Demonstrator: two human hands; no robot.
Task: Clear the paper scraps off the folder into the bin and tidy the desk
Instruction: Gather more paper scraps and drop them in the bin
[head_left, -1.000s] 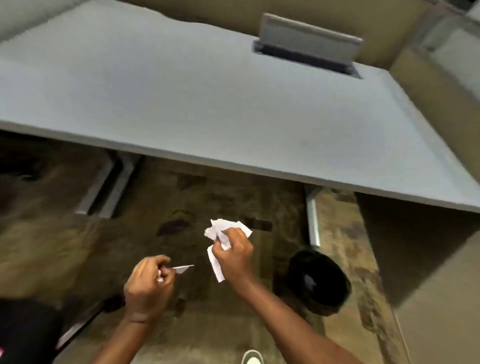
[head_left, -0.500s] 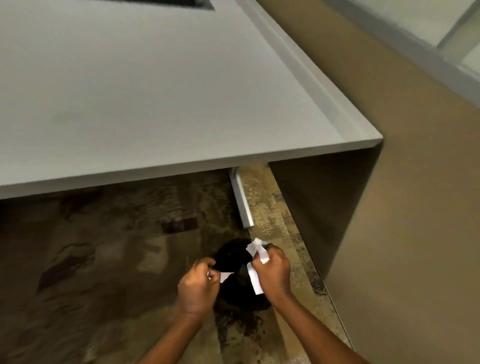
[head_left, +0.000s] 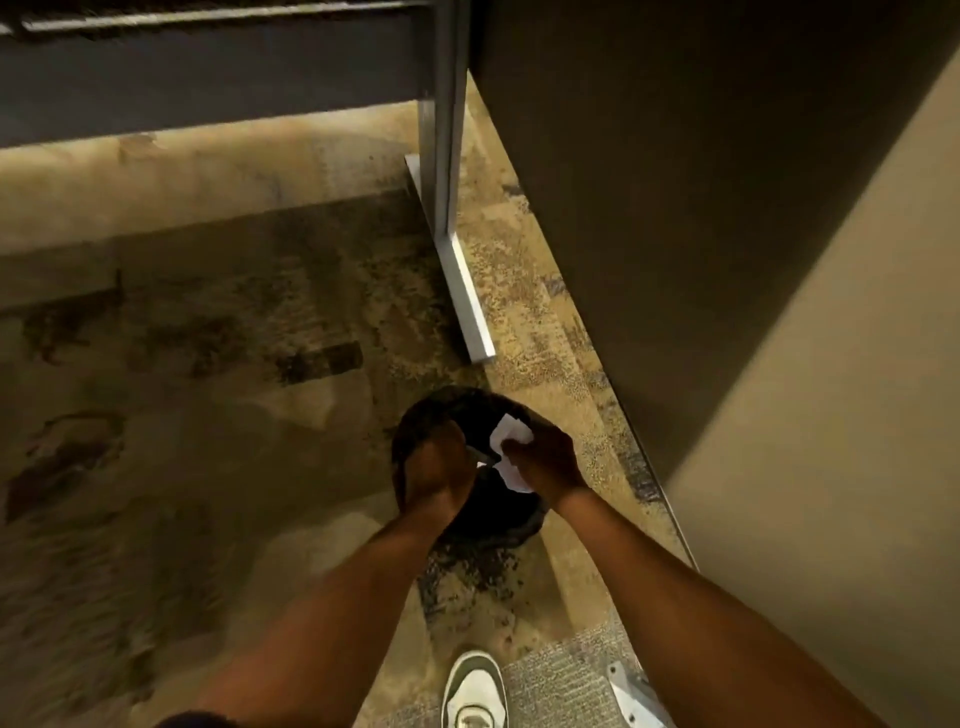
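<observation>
Both hands hang over the black bin at six o'clock: the right hand has its grip clamped on paper scraps; the left hand is curled shut, a small scrap at its fingertips.

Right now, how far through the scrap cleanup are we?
Done: the scraps have been carried to the bin, a dark round one on the carpet by the desk leg. In hand: the right hand clutches crumpled white paper scraps over the opening; the left hand pinches a small piece beside it. Left: release both into the bin. The desktop and folder are out of view, so tidying can't be judged.
</observation>
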